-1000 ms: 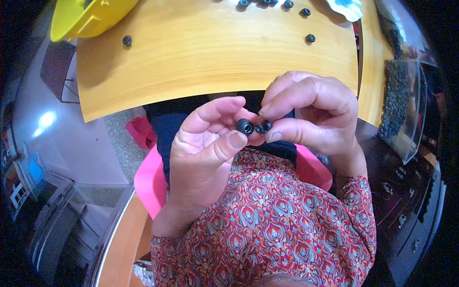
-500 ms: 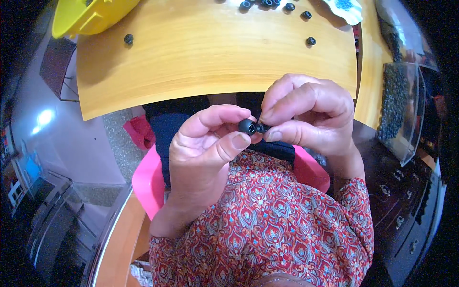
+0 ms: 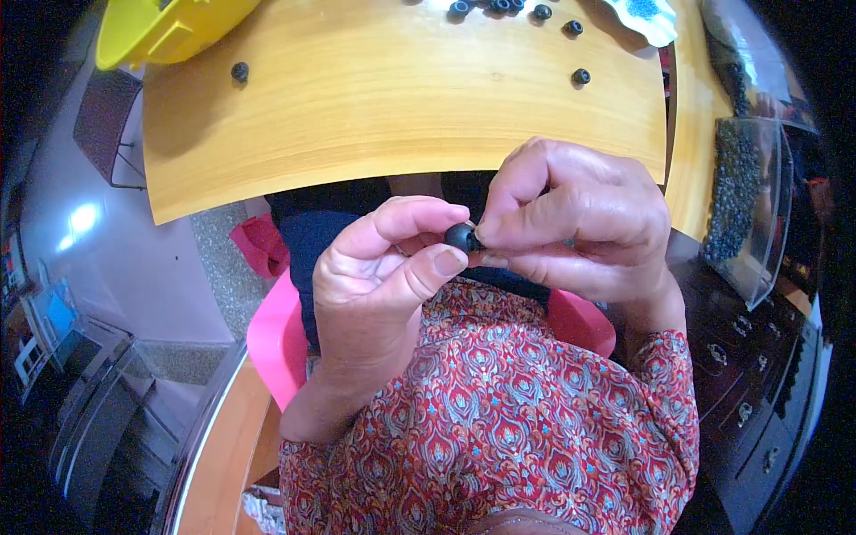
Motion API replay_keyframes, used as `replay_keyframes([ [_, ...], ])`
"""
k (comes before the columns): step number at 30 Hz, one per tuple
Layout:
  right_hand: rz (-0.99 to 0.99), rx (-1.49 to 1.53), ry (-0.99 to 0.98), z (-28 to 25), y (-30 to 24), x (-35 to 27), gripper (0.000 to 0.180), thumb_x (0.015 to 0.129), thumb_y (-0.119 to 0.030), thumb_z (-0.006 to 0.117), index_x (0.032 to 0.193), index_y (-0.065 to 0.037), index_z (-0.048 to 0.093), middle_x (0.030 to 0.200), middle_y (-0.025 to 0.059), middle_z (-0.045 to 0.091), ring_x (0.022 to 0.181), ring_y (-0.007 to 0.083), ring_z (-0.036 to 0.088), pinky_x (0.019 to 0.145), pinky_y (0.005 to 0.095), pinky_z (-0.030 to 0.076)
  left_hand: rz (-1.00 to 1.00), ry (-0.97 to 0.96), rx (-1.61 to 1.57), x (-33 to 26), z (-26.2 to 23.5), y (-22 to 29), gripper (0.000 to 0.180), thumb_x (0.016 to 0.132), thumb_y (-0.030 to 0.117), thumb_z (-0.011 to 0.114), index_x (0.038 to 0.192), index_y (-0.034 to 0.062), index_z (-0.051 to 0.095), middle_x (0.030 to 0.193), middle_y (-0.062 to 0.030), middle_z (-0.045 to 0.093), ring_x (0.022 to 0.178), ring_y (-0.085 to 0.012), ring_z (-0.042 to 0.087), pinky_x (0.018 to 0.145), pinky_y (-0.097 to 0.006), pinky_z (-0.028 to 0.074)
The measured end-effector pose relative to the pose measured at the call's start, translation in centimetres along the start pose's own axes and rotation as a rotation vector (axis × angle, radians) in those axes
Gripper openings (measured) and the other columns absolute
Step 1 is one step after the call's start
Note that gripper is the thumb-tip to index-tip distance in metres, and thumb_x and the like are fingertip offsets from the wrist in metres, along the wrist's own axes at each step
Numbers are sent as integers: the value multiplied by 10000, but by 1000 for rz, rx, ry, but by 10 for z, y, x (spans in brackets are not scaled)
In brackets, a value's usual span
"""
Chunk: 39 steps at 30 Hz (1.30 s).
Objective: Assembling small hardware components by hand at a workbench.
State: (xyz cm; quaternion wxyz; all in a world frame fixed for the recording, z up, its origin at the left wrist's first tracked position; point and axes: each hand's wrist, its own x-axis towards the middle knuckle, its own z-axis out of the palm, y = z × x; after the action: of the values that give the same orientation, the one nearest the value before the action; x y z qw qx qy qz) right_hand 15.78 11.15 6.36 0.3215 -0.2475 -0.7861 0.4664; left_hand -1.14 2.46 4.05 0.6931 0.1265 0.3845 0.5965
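Note:
Between the thumb and forefinger of my left hand [image 3: 366,285] sits a small, round, hollow black plastic piece [image 3: 458,237], its opening turned to the right. My right hand [image 3: 593,218] is closed in a pinch right at that opening. The small black part it had hold of is now almost wholly hidden by the fingertips and the round piece. Both hands are above my lap, just off the near edge of the wooden table [image 3: 383,125].
Similar black pieces lie on the table: several in a far group [image 3: 499,6], one at right [image 3: 581,77], one at left [image 3: 240,72]. A yellow basin [image 3: 178,31] stands far left, a white scalloped dish [image 3: 655,27] far right. A clear box of dark pieces [image 3: 736,196] is farther right.
My right hand has brought its small black part leftward to the opening of the round piece, and its fingers have turned and drawn in. My left hand has hardly moved.

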Motion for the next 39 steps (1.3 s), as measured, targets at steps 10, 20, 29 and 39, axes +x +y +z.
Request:
replay_keyframes([
  [10, -28, -1, -50, -4, -1, 8, 174, 619, 41, 756, 765, 12, 665, 734, 119, 630, 651, 204, 620, 598, 294, 492, 129, -104, 99, 5, -6, -3, 252, 780, -83, 660, 1024, -31, 627, 980, -67, 613, 879, -125, 598, 823, -235, 489],
  [20, 139, 261, 16, 1, 6, -1, 172, 656, 39, 771, 777, 32, 649, 788, 152, 650, 747, 220, 629, 652, 281, 498, -56, -62, -192, 3, -2, -1, 290, 784, -36, 679, 1061, -43, 596, 975, -124, 650, 880, -193, 648, 848, -310, 527],
  [29, 68, 194, -5, -2, 6, -1, 177, 657, 25, 776, 793, 19, 663, 779, 142, 649, 726, 212, 629, 619, 283, 494, -41, -48, -124, 3, -2, -3, 292, 781, -38, 682, 1062, -34, 602, 968, -99, 650, 880, -160, 633, 827, -272, 510],
  [39, 7, -58, -26, -3, -4, 3, 155, 647, 16, 764, 751, -9, 651, 721, 85, 616, 654, 197, 611, 642, 306, 503, 39, -77, 51, 5, -2, -2, 264, 772, -74, 671, 1028, -34, 621, 958, -59, 621, 866, -114, 595, 809, -228, 480],
])
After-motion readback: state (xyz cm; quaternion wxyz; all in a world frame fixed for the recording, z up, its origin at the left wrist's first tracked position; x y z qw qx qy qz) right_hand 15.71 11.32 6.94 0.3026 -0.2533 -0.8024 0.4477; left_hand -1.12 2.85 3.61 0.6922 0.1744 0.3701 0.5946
